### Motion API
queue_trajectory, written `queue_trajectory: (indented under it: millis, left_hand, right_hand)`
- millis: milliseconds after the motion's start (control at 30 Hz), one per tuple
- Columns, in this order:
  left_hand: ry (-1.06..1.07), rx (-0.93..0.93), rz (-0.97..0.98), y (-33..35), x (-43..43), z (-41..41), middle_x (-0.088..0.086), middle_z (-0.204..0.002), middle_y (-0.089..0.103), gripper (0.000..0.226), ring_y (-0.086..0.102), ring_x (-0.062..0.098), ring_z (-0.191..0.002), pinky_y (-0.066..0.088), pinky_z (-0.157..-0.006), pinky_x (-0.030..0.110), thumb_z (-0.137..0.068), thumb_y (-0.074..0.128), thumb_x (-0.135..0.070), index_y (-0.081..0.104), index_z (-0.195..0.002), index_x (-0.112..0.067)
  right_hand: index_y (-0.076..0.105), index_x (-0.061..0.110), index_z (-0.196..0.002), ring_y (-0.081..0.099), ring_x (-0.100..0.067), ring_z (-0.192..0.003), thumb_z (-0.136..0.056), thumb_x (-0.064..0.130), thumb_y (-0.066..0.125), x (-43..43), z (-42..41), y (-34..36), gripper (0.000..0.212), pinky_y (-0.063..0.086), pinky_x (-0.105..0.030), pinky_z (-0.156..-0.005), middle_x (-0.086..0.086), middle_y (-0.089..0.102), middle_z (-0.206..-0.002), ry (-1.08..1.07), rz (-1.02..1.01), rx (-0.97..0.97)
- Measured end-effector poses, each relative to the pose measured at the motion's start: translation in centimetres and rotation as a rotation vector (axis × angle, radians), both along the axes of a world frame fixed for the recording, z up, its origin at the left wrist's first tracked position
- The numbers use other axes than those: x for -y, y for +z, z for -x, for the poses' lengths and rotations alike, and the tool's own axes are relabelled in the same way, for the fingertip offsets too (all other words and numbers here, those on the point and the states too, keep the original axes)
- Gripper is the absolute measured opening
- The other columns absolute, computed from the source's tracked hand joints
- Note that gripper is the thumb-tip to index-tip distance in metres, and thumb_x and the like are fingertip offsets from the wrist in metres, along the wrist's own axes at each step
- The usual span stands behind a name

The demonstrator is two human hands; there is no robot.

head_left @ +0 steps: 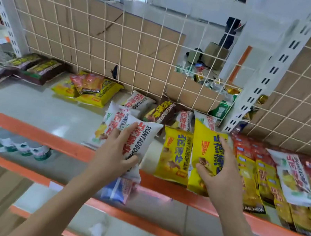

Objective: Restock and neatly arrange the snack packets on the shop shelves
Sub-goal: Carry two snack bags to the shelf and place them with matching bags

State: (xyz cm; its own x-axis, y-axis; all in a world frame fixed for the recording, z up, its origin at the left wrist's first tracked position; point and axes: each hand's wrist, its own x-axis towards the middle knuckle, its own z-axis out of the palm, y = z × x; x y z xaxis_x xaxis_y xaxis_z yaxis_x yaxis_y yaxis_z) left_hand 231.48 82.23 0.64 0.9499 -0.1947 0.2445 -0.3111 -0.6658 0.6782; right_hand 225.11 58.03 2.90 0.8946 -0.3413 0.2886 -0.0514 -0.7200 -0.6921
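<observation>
My left hand [117, 150] grips a white snack packet [143, 136] with red lettering at the front of the top shelf [29, 105]. A second white packet [111, 123] lies just behind it. My right hand [222, 170] holds a yellow snack packet [206, 147] that stands tilted over the shelf's orange front edge [44, 136]. Between my hands a second yellow packet [175, 154] lies flat. More white and brown packets [160, 110] lean near the wire back grid.
Brown packets [41, 70] and a yellow-and-orange pile [91, 88] lie at the back left. Red and yellow packets [284, 176] crowd the right end. Water bottles [22, 147] and a blue packet [118, 190] sit on lower shelves. A white upright [263, 80] divides the grid.
</observation>
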Motion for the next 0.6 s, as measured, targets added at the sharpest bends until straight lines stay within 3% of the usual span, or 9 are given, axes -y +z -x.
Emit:
queue_trajectory:
  millis: [100,200,267,367,467,567,600]
  left_hand:
    - [0.014,-0.012,-0.054,-0.6,1.5,-2.6,-0.002,-0.119,0.039,0.078,0.049,0.021,-0.104,0.039,-0.076,0.028,-0.079,0.065,-0.029,0.022,-0.144,-0.037]
    - [0.009,-0.006,-0.117,-1.8,2.4,-4.1,0.002,-0.148,0.023,0.077,0.048,0.017,-0.113,0.04,-0.074,0.026,-0.08,0.065,-0.032,0.023,-0.144,-0.035]
    - [-0.013,0.008,-0.135,-2.8,2.8,-4.6,0.0,-0.152,0.014,0.075,0.042,0.015,-0.122,0.042,-0.087,0.027,-0.08,0.065,-0.034,0.026,-0.144,-0.031]
    - [-0.002,0.053,-0.172,-3.8,3.0,-4.6,0.006,-0.134,0.032,0.069,0.043,0.024,-0.12,0.038,-0.097,0.033,-0.082,0.053,-0.051,0.03,-0.143,-0.026]
    - [0.019,0.084,-0.314,-4.2,3.2,-4.9,0.01,-0.146,0.028,0.076,0.032,0.028,-0.133,0.03,-0.108,0.039,-0.08,0.025,-0.063,0.03,-0.144,-0.022]
    - [0.02,0.097,-0.436,-4.3,3.5,-5.3,0.013,-0.138,0.047,0.07,0.05,0.03,-0.121,0.036,-0.102,0.038,-0.085,0.029,-0.058,0.048,-0.135,-0.012]
    - [0.01,0.088,-0.455,-4.2,3.5,-5.3,0.013,-0.135,0.051,0.069,0.053,0.029,-0.118,0.032,-0.102,0.038,-0.087,0.029,-0.057,0.051,-0.132,-0.01]
  right_hand:
    - [0.022,0.041,-0.142,0.025,0.007,-0.119,-0.08,0.032,0.07,0.7,-2.4,0.5,0.079,0.026,-0.02,-0.094,0.013,0.029,-0.147,0.036,-0.03,-0.003]
    - [0.022,0.042,-0.142,0.032,-0.004,-0.126,-0.08,0.031,0.069,1.0,-4.0,0.7,0.079,0.032,-0.025,-0.088,0.012,0.029,-0.148,0.032,-0.024,-0.007]
    - [0.022,0.041,-0.143,0.034,-0.012,-0.129,-0.08,0.03,0.069,0.9,-4.6,0.8,0.079,0.033,-0.026,-0.087,0.01,0.031,-0.147,0.018,-0.009,-0.011]
    - [0.023,0.039,-0.142,0.033,-0.013,-0.131,-0.08,0.027,0.07,0.8,-5.3,0.6,0.079,0.031,-0.027,-0.094,0.009,0.031,-0.147,0.01,-0.013,0.0]
    - [0.024,0.038,-0.143,0.032,-0.01,-0.125,-0.08,0.026,0.07,0.2,-5.6,0.4,0.079,0.028,-0.021,-0.087,0.007,0.032,-0.146,-0.002,-0.015,-0.021]
    - [0.025,0.038,-0.143,0.039,-0.015,-0.12,-0.08,0.024,0.07,-0.6,-5.9,0.4,0.079,0.029,-0.023,-0.083,0.007,0.034,-0.145,-0.004,-0.045,-0.036]
    - [0.026,0.038,-0.143,0.039,-0.015,-0.122,-0.08,0.023,0.071,-0.9,-6.1,0.4,0.079,0.03,-0.024,-0.085,0.007,0.034,-0.145,0.005,-0.062,-0.035]
